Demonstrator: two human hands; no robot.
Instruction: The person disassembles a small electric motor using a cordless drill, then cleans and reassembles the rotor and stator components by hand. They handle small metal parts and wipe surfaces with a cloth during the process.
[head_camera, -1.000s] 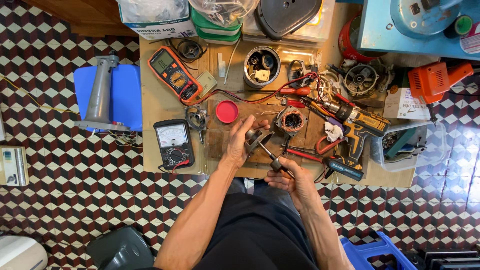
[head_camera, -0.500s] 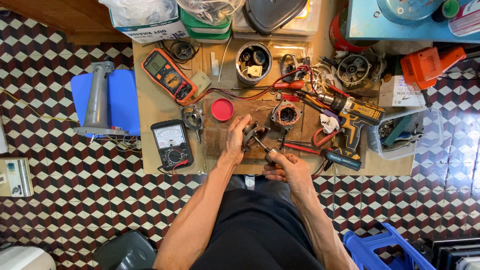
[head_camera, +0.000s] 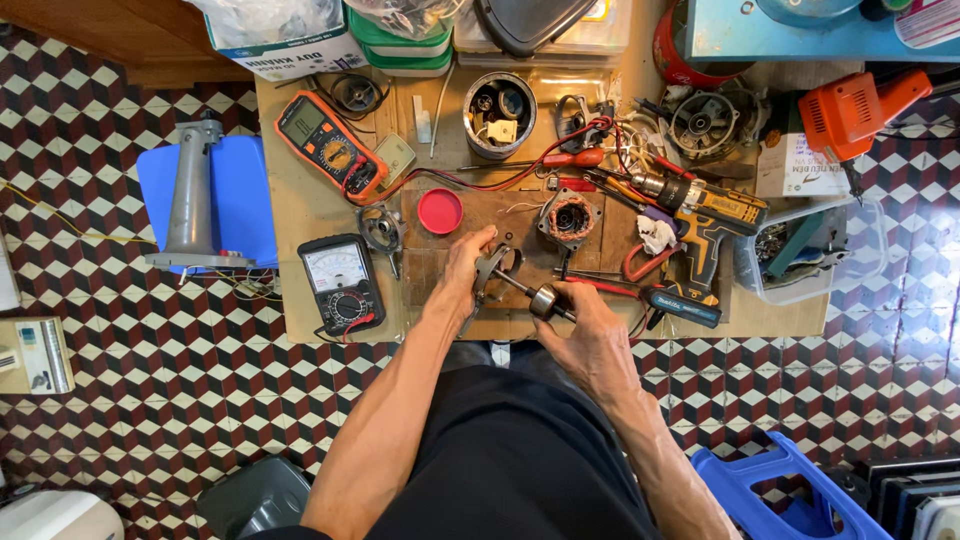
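Seemingly mid-disassembly, seen from the head camera: the left hand (head_camera: 468, 272) grips a metal end bracket (head_camera: 492, 270) while the right hand (head_camera: 590, 335) closes its fingers around the motor rotor (head_camera: 545, 300) above the counter (head_camera: 300, 215)'s near edge. Next probably calls for a steady, straight pull apart.

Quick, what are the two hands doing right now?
Left hand: closed on the metal bracket at the shaft's end.
Right hand: closed around the motor rotor.
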